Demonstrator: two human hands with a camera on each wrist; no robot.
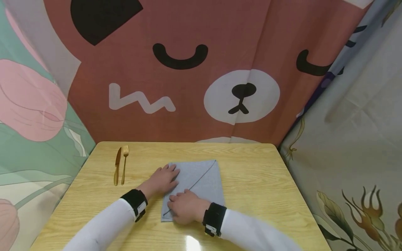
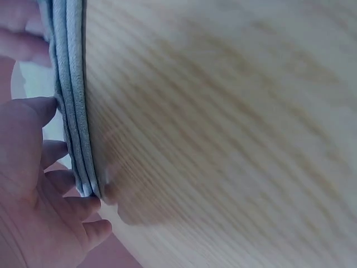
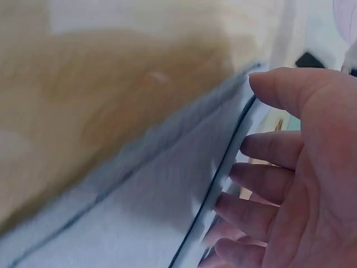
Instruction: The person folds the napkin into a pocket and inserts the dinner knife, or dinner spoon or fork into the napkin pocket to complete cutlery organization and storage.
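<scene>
A grey-blue cloth napkin (image 1: 207,188), folded into a flat, roughly square shape, lies on the table with a diagonal edge running across its top. My left hand (image 1: 161,179) rests with spread fingers on its upper left side. Along the lower left part of the diagonal edge, my right hand (image 1: 187,207) touches the cloth with its fingers extended. In the left wrist view, several stacked layers of the napkin (image 2: 75,100) show at the edge beside the left fingertips. The right wrist view has the right fingertips along the fold of the napkin (image 3: 162,190).
A gold knife (image 1: 117,165) and a gold fork (image 1: 124,164) lie side by side at the table's left. The light wooden table (image 1: 257,184) stands against a curtain with a bear print (image 1: 188,80). More patterned curtain (image 1: 351,139) hangs at the right side.
</scene>
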